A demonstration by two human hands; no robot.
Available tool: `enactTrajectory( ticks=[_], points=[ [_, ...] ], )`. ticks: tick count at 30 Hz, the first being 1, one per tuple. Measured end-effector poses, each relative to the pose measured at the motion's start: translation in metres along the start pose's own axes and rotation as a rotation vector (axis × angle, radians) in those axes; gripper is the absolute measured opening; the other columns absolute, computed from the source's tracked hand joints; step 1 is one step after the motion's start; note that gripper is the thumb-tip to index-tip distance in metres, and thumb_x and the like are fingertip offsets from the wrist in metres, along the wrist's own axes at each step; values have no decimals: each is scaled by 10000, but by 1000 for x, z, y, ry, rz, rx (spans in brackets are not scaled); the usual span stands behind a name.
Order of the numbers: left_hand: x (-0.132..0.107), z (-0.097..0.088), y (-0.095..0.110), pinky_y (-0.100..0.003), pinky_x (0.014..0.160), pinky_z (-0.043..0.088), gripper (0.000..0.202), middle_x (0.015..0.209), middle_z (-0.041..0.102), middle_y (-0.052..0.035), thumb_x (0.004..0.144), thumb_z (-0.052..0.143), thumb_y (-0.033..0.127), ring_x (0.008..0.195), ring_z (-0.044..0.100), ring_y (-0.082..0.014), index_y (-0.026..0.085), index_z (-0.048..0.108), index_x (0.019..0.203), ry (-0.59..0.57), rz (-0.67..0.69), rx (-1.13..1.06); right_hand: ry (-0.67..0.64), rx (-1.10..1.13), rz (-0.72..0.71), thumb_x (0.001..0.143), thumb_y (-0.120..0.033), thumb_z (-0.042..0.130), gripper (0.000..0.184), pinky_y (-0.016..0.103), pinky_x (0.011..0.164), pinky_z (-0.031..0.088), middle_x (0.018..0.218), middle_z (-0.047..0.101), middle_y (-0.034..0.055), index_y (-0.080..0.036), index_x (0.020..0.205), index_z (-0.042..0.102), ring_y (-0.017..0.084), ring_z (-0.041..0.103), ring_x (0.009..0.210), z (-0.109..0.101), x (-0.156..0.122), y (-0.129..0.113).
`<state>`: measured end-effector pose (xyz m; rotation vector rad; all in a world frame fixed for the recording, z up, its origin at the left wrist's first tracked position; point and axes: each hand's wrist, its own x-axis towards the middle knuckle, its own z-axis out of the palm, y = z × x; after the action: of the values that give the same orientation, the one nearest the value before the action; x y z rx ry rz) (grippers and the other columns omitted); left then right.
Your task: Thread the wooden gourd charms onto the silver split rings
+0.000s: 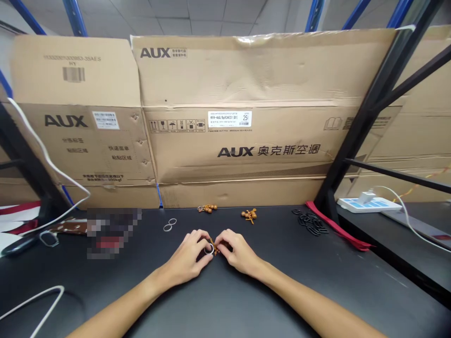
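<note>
- Between the two hands, low over the middle of the black table (225, 300), a silver ring (213, 249) and an orange cord (216, 250) meet; whether the cord runs through the ring is too small to tell
- Left hand (192, 257): thumb and fingers drawn together in a pinch, with the ring held at their tips
- Right hand (238, 252): fingertips bunched closely on the cord, just beside the ring, the palm turned down; what else lies under the curled fingers is hidden
- Beyond the left hand, two thin rings (167, 228) lie next to each other on the tabletop
- Farther back, two bunches of brown beads with orange cord lie apart, the left bunch (209, 208) and the right bunch (249, 215)
- Off to the right, a pile of black loops (312, 222) lies near a red strap (338, 229)
- Behind everything, a large cardboard box (268, 80) marked AUX stands along the table's back edge
</note>
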<state>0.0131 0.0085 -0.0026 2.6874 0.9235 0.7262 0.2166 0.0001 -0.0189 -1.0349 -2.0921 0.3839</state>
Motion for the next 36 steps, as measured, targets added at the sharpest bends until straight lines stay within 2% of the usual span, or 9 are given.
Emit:
enactTrajectory(
  ticks=[4,10,24,28,30,33,35,36],
  points=[
    [-1,2,-1,-374,839,422,114,1087,529,-56,905,465,186,957,505,-205,203,557,840,30,13,13,-66,73,-38,868,-138,522,112,252,684,450,819,628,12,-211,863,606,143,570,736,-1,-1,-7],
    [0,2,-4,-388,855,421,133,1108,518,-53,901,470,162,963,498,-208,200,549,802,12,10,-10,38,-13,78,841,-104,530,122,262,667,445,760,597,5,-204,805,590,152,553,718,3,1,3],
    [2,0,-1,-351,870,440,173,1079,510,-48,925,453,193,960,507,-195,226,612,865,-34,58,-71,37,-70,72,862,-120,532,114,288,705,456,797,617,14,-213,845,595,167,556,764,3,1,8],
    [1,0,-2,-373,862,433,98,1076,521,-58,910,477,208,957,510,-208,220,572,928,19,4,-20,134,-99,35,871,-166,532,62,294,731,449,865,616,36,-210,875,576,178,549,812,1,1,6],
    [0,0,1,-378,825,433,60,1015,543,-58,893,500,218,900,521,-209,205,543,933,48,-21,30,160,-170,23,873,-213,534,115,288,696,432,782,602,35,-200,763,562,177,541,751,0,1,3],
    [-1,-2,6,-362,758,430,124,830,568,-34,896,498,250,786,528,-200,197,538,791,-11,39,127,31,-266,8,883,-244,503,344,268,596,390,554,525,3,-198,542,495,147,503,570,0,-1,0],
    [-1,-3,8,-364,771,438,150,855,599,-41,914,479,276,817,547,-205,199,570,824,-57,62,162,-50,-304,-20,872,-238,512,298,273,621,405,591,574,13,-196,581,558,154,538,605,1,-2,-2],
    [-1,-3,7,-377,807,443,147,939,619,-54,921,472,292,881,558,-215,202,588,912,-63,52,170,-64,-318,-30,866,-244,525,208,289,679,426,705,635,33,-196,688,620,173,575,701,1,-2,-1]
  ],
)
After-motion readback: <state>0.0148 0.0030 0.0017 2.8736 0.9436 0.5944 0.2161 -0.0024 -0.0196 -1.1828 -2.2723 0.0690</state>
